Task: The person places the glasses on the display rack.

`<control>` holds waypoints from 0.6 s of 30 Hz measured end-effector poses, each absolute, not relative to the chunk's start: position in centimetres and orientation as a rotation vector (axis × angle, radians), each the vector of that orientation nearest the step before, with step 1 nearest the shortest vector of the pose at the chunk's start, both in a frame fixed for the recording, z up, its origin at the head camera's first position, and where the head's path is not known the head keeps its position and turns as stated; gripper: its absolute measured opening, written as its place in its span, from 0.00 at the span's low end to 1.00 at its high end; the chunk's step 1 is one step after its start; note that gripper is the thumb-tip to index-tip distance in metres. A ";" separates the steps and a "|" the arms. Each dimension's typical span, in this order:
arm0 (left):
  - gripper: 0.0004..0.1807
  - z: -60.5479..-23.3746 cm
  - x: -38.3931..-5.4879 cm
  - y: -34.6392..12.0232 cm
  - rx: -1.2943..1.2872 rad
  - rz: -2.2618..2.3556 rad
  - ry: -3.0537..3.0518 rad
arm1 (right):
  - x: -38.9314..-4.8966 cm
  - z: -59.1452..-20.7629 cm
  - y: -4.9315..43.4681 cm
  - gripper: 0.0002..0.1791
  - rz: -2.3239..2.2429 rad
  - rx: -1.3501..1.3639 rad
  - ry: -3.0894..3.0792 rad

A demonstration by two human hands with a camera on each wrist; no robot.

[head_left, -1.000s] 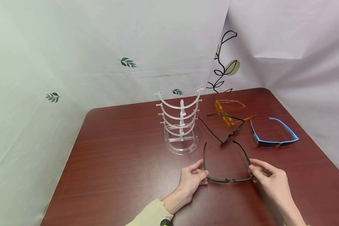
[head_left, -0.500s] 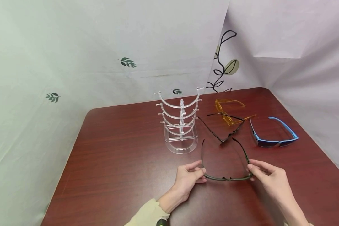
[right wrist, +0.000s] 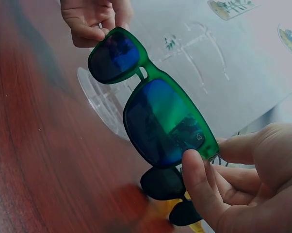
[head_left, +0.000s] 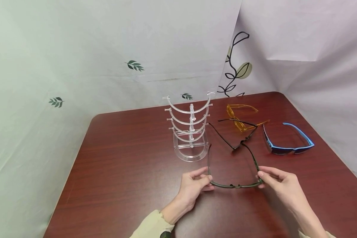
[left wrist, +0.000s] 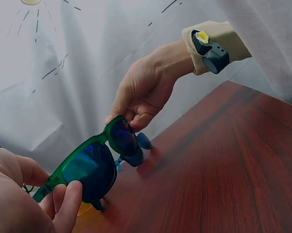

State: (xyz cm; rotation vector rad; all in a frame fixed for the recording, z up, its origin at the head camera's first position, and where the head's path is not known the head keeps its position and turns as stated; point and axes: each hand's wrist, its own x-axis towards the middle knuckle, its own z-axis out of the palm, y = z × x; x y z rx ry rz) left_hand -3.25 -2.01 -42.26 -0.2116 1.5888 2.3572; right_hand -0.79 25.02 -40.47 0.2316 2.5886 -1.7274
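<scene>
Green-framed sunglasses (head_left: 236,186) with blue mirrored lenses (left wrist: 90,170) are held between both hands, temples unfolded and pointing away from me. My left hand (head_left: 193,185) pinches one front corner by the hinge, thumb and fingers on either side. At the opposite corner my right hand (head_left: 281,185) pinches the frame the same way; the right wrist view shows its thumb at the lens edge. Ahead and to the left stands a clear acrylic glasses rack (head_left: 191,132) with several curved arms, bearing no glasses. The far temple tips overlap the rack's base and the black glasses in the head view.
Black-framed sunglasses (head_left: 223,137) lie unfolded right of the rack, overlapping yellow-framed glasses (head_left: 241,127) behind them. Blue-framed sunglasses (head_left: 291,149) lie farther right, toward the table's right edge. The brown wooden table (head_left: 122,158) meets white patterned cloth (head_left: 107,49) at the back.
Both hands have moved a little left and slightly away from me, carrying the green sunglasses toward the rack. The rack and the other glasses stay where they were.
</scene>
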 end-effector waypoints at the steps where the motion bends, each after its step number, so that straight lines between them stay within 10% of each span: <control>1: 0.26 -42.2 -3.2 -2.1 -0.210 2.362 1.587 | -0.8 -40.4 25.0 0.23 -1.729 0.228 2.582; 18: 0.28 -41.7 -3.1 -3.5 -0.180 2.391 1.640 | -1.5 -39.7 24.1 0.24 -1.769 0.072 2.520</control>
